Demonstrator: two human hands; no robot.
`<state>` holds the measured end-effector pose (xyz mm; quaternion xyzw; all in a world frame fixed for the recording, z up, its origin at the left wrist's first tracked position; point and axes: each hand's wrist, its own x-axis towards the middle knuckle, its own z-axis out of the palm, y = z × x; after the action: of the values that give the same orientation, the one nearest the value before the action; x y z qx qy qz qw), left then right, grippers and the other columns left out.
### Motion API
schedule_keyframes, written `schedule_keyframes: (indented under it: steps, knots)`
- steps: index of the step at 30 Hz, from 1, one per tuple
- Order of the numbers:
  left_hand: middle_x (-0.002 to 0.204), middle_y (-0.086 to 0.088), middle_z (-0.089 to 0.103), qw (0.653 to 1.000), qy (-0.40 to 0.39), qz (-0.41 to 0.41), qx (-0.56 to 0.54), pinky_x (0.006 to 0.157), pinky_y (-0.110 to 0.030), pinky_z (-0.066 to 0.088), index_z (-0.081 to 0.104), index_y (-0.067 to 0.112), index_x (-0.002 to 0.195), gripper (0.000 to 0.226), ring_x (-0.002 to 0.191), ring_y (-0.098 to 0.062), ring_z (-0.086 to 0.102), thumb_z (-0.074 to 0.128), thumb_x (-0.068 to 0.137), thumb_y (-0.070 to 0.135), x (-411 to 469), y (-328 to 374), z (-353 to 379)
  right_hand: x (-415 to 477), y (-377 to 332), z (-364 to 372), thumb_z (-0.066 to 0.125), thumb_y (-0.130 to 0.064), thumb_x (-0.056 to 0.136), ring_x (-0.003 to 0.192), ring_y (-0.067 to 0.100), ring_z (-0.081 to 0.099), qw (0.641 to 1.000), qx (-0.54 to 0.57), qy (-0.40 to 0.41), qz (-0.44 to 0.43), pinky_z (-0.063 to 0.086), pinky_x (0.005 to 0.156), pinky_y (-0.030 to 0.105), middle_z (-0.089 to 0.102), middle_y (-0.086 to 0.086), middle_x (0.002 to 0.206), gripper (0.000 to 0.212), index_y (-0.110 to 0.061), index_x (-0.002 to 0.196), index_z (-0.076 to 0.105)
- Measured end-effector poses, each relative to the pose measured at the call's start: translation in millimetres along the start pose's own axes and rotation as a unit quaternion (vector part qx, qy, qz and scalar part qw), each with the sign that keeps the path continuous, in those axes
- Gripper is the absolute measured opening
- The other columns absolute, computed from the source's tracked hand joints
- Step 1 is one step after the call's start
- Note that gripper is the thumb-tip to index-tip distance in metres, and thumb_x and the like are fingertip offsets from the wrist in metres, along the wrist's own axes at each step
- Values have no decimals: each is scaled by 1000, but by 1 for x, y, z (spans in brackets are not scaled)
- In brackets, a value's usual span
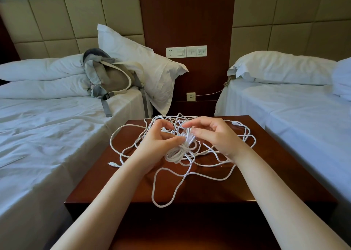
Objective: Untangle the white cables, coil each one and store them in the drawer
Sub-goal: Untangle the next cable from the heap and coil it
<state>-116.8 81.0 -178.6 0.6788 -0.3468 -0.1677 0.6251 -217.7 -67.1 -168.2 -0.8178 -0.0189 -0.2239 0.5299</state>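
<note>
A tangle of white cables [171, 183] sprawls over the dark wooden nightstand [106, 185], with loose loops reaching its front edge. In the middle, a small coiled bundle [179, 152] is lifted off the wood. My left hand [157, 141] pinches this bundle from the left, thumb and fingers closed on its strands. My right hand [210, 133] hovers at the bundle's top from the right, fingers curled around strands there. One connector end [112, 164] lies on the wood at the left, another plug [236, 123] at the far right. No drawer is visible.
A bed with white sheets [47, 135] flanks the nightstand on the left, carrying a grey backpack [110, 75] and a pillow [140, 63]. A second bed [303, 113] stands on the right. Wall sockets [186, 51] sit on the wooden panel behind.
</note>
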Motion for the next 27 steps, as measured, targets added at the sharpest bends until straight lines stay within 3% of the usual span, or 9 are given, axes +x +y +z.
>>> schedule_keyframes:
  steps: [4, 6, 9, 16, 20, 23, 27]
  knots:
    - [70, -12, 69, 993, -21, -39, -111, 52, -27, 54, 46, 10, 97, 24, 60, -23, 66, 63, 82, 2, 0, 6, -3, 0, 3, -8, 65, -27, 76, 94, 7, 59, 999, -15, -48, -2, 49, 88, 26, 60, -16, 95, 32, -28, 108, 68]
    - [67, -12, 68, 989, -34, -47, -137, 48, -25, 53, 46, 9, 94, 22, 56, -21, 65, 62, 80, 2, -1, 7, -4, 0, 2, -9, 68, -25, 73, 102, 8, 59, 997, -5, -75, 1, 49, 91, 28, 62, -14, 109, 39, -30, 111, 65]
    - [67, -11, 67, 987, -45, -49, -149, 48, -24, 53, 47, 8, 91, 20, 55, -20, 65, 62, 78, 4, -1, 7, -4, -1, 3, -8, 74, -19, 76, 105, 6, 59, 997, 13, -76, 1, 51, 90, 28, 65, -8, 112, 40, -32, 113, 63]
    - [64, -7, 66, 993, -11, -34, -110, 50, -23, 53, 52, 7, 83, 9, 54, -16, 65, 58, 88, 4, 1, 6, 0, -1, 6, -1, 74, -7, 77, 97, 14, 62, 999, 18, -32, -10, 52, 87, 28, 64, -3, 95, 43, -26, 114, 63]
    - [65, -5, 68, 998, 7, 5, -66, 67, -36, 54, 57, 9, 82, 11, 59, -17, 65, 56, 92, 13, 3, 2, 5, 0, 9, 2, 75, -10, 77, 94, 20, 63, 999, 28, -12, -16, 53, 88, 33, 63, -9, 86, 40, -27, 112, 64]
    - [75, -3, 70, 997, -51, 35, -40, 71, -33, 51, 60, 18, 84, 9, 71, -18, 66, 63, 84, 26, 1, -1, 1, 1, 9, 3, 76, -20, 72, 93, 28, 64, 998, 52, 21, -21, 55, 87, 40, 68, 5, 89, 32, -25, 102, 67]
    - [80, 1, 70, 994, -90, 63, -1, 72, -27, 47, 58, 20, 90, 18, 79, -12, 64, 65, 76, 28, -1, -6, 1, 0, 10, -1, 72, -10, 79, 91, 31, 65, 998, 56, 28, -26, 55, 86, 40, 69, 9, 89, 24, -25, 98, 67]
